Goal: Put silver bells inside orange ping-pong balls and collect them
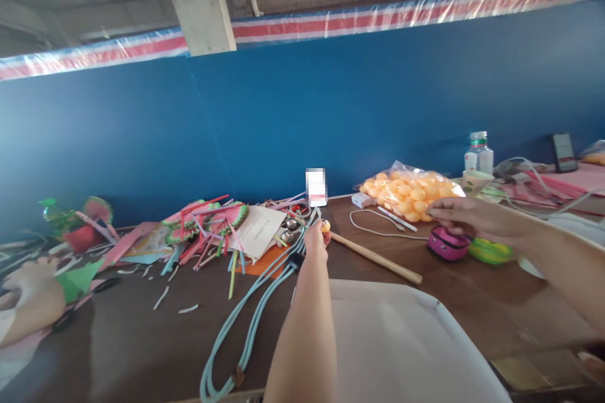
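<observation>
The head view shows the person's left hand with its fingers curled around a small yellow ball; a smooth pale wooden rod lies from just beside it toward four o'clock, and looped light-blue cords run toward seven o'clock. The right hand has loosely bent fingers near a magenta zipped pouch at its seven o'clock; whether it pinches anything cannot be told. The step in hand looks like grasping the ball; the next move calls for a steady grip, clear of rod and cords on the brown tabletop.
</observation>
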A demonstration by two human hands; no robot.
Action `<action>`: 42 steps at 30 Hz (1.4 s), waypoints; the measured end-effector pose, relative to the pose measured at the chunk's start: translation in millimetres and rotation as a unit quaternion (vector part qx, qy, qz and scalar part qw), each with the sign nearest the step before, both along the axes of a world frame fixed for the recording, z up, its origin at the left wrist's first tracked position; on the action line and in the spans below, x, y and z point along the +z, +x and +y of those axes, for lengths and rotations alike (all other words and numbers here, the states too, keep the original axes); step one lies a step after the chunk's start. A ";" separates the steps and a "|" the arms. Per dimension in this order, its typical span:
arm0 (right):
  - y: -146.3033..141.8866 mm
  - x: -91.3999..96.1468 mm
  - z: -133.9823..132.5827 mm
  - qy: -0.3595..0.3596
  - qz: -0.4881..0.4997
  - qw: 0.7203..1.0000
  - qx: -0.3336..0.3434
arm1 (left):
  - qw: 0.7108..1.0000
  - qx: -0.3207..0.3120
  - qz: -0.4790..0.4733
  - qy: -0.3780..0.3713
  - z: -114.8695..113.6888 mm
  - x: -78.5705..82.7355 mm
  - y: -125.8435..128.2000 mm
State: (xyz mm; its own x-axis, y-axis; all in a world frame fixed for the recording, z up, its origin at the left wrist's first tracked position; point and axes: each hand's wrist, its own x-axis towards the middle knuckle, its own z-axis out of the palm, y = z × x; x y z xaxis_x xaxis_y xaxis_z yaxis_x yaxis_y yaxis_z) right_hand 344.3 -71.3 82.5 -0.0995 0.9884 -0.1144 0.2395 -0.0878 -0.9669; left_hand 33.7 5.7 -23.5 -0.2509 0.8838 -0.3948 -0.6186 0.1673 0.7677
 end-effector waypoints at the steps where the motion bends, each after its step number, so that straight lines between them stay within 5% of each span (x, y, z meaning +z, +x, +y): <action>1: -15.1 1.8 1.4 0.013 0.051 0.999 -0.002 | 1.000 0.001 -0.005 0.004 -0.1 -0.1 -0.3; 9: -146.7 -16.4 47.5 -0.036 0.262 0.963 0.056 | 0.997 0.015 -0.077 0.023 -1.8 6.8 -3.2; 15: -205.5 -40.5 81.3 -0.034 0.320 0.946 0.032 | 0.992 0.040 -0.114 0.024 -1.6 12.5 -4.9; 26: -224.7 -81.5 84.2 -0.027 0.356 0.932 -0.064 | 0.995 0.056 -0.060 0.055 4.0 -1.1 -4.9; 36: -221.6 -86.2 79.1 -0.087 0.348 0.933 0.040 | 0.989 0.089 -0.028 0.116 -3.9 3.2 -2.5; 42: -221.4 -94.0 83.3 -0.104 0.336 0.935 0.031 | 0.990 0.084 -0.015 0.115 -7.1 4.7 -1.7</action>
State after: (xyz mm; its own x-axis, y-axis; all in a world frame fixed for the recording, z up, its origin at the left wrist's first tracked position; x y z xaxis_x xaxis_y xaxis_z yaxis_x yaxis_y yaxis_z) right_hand 122.9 12.0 -11.5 -0.2753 0.9414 -0.1947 -0.4057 -0.2974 -0.8642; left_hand 32.0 -1.3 -18.8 -0.3926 0.8981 -0.1981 -0.6464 -0.1163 0.7541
